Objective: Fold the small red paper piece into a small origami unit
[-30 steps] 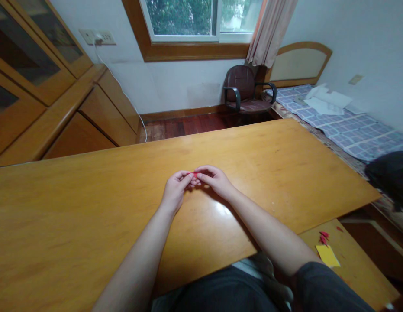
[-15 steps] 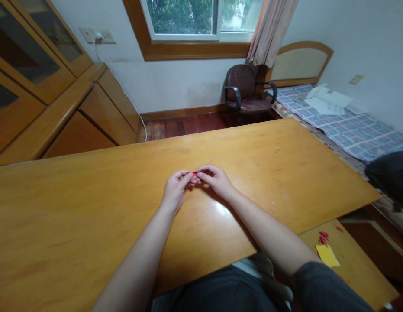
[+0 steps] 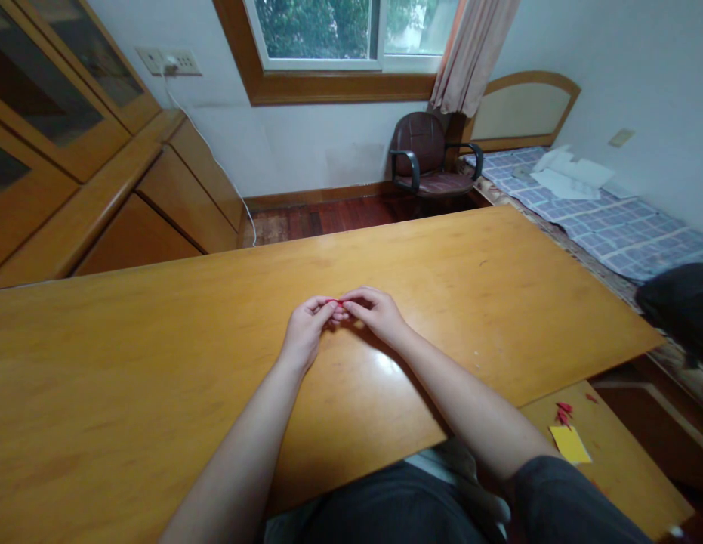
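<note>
Just above the wooden table (image 3: 158,363), my left hand (image 3: 306,329) and my right hand (image 3: 377,311) meet fingertip to fingertip. Between them is a small red piece (image 3: 339,302), pinched at its left end by my left thumb and fingers and at its right end by my right ones. It looks like thin folded paper, though the fingers cover most of it and its exact shape cannot be made out.
At the lower right, a lower wooden surface (image 3: 628,468) carries small red pieces (image 3: 563,412) and a yellow square sheet (image 3: 570,444). Beyond the table stand a brown armchair (image 3: 422,151) and a bed (image 3: 623,227) with papers and a black bag (image 3: 679,306). Cabinets (image 3: 141,227) line the left.
</note>
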